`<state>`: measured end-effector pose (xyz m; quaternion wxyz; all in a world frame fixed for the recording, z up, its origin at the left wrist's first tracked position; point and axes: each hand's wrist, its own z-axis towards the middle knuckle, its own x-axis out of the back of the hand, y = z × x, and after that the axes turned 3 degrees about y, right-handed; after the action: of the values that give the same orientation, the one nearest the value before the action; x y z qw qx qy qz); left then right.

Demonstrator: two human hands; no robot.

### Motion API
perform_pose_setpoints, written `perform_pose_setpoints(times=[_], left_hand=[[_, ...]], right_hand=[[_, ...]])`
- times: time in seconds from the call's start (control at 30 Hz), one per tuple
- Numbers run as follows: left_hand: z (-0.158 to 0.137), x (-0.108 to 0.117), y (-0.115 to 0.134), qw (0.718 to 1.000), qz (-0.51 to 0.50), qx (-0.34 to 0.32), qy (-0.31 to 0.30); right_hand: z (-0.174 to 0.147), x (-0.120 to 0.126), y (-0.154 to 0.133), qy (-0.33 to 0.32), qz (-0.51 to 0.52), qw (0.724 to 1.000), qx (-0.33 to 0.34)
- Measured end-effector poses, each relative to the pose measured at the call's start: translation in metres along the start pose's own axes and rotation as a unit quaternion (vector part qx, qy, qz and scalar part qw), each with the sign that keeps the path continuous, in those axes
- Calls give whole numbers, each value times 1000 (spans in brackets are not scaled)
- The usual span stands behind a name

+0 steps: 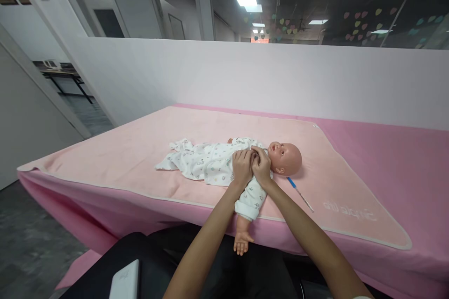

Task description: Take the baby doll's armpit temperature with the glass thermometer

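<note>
A baby doll lies on its back, head to the right, dressed in a white patterned baby gown. My left hand rests on the chest of the gown, its fingers curled at the cloth. Close against it, my right hand is closed at the gown's upper front, just below the doll's chin. Both hands' fingertips meet at the cloth; the exact spot they pinch is hidden. One doll arm hangs toward me past the mat's edge, below my wrists. Near the doll's head lies a blue and white thermometer-like stick.
A pale pink mat covers much of the table, over a darker pink tablecloth. A white partition wall stands behind the table. On my lap, at lower left, sits a white rectangular device.
</note>
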<state>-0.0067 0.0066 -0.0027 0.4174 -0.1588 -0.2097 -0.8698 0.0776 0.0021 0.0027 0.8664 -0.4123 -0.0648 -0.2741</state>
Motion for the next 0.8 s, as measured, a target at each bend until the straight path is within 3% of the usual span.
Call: perform_pose_setpoints(times=[0.27,0.47,0.8], left_hand=[[1,5,1,997,-53,46,24],[5,9,1,992,-95,87,7],[0,0,-3,999,-24,32,10]], right_hand=[[0,-7,4,68,10,998,-2],[-1,-7,7,127,64,990,12],[-2,-6,3,134,105,985,-10]])
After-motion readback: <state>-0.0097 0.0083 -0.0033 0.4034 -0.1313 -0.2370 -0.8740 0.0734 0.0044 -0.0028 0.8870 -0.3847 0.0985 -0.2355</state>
